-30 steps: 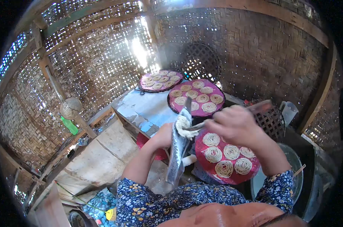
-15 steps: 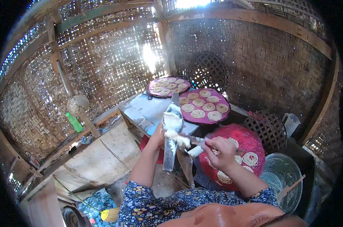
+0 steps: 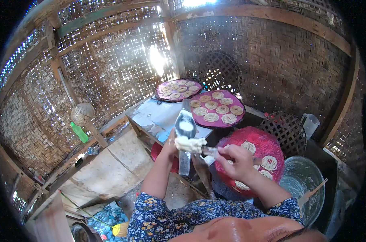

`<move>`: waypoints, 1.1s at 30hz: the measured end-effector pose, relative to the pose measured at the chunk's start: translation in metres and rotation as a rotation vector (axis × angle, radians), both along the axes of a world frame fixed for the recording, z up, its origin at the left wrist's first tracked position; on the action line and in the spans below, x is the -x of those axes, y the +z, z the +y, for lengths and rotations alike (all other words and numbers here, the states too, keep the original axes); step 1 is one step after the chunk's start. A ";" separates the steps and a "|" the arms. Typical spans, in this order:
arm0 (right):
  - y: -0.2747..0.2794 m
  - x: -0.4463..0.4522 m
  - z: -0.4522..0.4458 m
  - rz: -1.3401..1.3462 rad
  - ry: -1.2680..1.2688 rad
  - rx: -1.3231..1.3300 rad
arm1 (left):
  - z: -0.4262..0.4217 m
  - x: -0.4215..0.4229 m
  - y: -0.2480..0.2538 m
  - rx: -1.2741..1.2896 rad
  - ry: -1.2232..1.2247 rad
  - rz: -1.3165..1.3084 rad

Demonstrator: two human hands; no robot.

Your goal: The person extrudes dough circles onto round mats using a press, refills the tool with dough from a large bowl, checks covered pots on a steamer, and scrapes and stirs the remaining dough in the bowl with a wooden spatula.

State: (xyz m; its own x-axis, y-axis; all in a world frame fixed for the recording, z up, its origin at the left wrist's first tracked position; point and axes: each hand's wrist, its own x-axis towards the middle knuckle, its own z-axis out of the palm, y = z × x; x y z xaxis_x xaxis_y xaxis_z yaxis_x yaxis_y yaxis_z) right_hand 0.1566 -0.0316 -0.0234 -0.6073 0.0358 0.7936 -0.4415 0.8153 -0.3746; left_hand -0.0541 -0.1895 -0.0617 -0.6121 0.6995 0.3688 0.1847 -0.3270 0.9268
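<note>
A long metal press [image 3: 185, 128] with a round opening in its middle is tilted in front of my chest. My left hand [image 3: 173, 142] is closed on its left side, the fingers mostly hidden behind it. In my right hand [image 3: 234, 158] is a flat stick [image 3: 209, 151], its far end coated in pale dough [image 3: 189, 144] just over the lower part of the opening. Beneath my right hand lies a round tray with red cloth [image 3: 270, 144], bearing several coiled noodle rounds [image 3: 269, 163].
Two more cloth-covered round trays, one nearer [image 3: 198, 117] and one farther [image 3: 165, 98], hold several coils on the table [image 3: 144, 117]. At right are a tub [image 3: 321, 201] of liquid with a wooden paddle [image 3: 312, 192], a basket [image 3: 286, 135] and a plastic jug [image 3: 310, 126].
The press has turned more upright and the white mass in its opening has shrunk. My right hand has moved down and left, with dough now gathered on the stick's end.
</note>
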 end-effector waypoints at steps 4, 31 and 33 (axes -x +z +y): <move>0.002 0.008 0.026 -0.240 0.105 0.419 | -0.003 -0.027 0.032 -0.037 0.046 -0.438; -0.053 -0.004 0.025 -0.257 0.047 0.351 | 0.029 0.017 -0.023 -1.044 -0.870 -0.533; -0.065 -0.019 0.025 -0.238 0.043 0.335 | 0.025 0.024 -0.029 -1.071 -0.853 -0.504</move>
